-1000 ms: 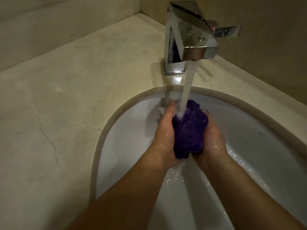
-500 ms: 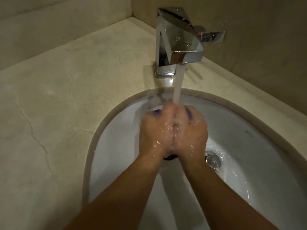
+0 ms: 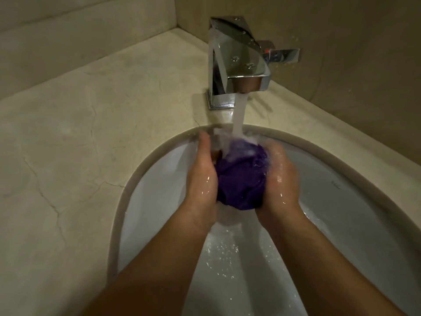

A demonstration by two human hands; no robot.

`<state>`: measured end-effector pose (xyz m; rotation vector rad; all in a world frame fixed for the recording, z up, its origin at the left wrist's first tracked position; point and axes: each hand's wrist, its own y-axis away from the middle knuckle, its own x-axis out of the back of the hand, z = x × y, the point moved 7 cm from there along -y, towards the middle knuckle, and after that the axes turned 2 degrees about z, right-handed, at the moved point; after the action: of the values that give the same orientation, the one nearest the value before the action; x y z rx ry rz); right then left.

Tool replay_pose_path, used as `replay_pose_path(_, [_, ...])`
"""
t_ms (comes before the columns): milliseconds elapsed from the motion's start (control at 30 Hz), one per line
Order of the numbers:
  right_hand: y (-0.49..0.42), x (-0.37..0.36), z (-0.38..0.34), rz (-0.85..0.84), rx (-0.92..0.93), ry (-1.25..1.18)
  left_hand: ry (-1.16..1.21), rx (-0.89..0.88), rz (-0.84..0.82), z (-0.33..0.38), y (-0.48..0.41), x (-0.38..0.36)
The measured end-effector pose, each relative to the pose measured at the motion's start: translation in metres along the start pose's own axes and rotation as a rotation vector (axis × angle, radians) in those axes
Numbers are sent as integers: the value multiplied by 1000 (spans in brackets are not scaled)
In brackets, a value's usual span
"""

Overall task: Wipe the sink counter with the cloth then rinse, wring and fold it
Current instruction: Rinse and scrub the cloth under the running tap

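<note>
Cloth (image 3: 241,179) balled mid-frame between left hand (image 3: 202,172) and right hand (image 3: 280,176), both grasping it, directly under tap (image 3: 237,62) stream.

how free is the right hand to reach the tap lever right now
Probably yes, once it lets go: the right hand holds the purple cloth together with the left hand. The lever sticks out right of the tap, beyond the hand, with nothing visible between them.

Counted: 1 cloth (image 3: 241,179), purple. 2 hands, i.e. left hand (image 3: 201,176) + right hand (image 3: 281,179). 1 chrome faucet (image 3: 237,58) w/ 1 lever handle (image 3: 284,55), at back edge of the counter (image 3: 91,133). 1 water stream (image 3: 239,115). 1 white sink (image 3: 341,201).
</note>
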<state>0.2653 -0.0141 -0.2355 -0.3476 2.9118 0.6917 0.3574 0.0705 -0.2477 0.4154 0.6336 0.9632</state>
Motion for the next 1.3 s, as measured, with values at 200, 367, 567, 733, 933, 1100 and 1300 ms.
replay_pose_path(200, [8, -5, -9, -33, 193, 288, 212, 178, -249, -4, 13, -14])
replay_pose_path(367, [24, -19, -25, -174, 287, 297, 36, -64, -211, 7, 7, -14])
replay_pose_path(567, [35, -28, -21, -100, 447, 435, -62, -285, -113, 25, 10, -12])
replay_pose_path(733, [26, -25, -17, -39, 463, 461, -192, -388, 101, 33, 8, 4])
replay_pose_path(933, [19, -27, -21, -45, 447, 505, -222, -355, 121, 32, 11, 3])
replay_pose_path(1100, [6, -12, -9, -110, 87, -37, -1, -103, 44, 13, 10, -1])
replay_pose_path(1300, [12, -12, -17, -121, 200, 240, 341, 205, -234, -6, 17, -22])
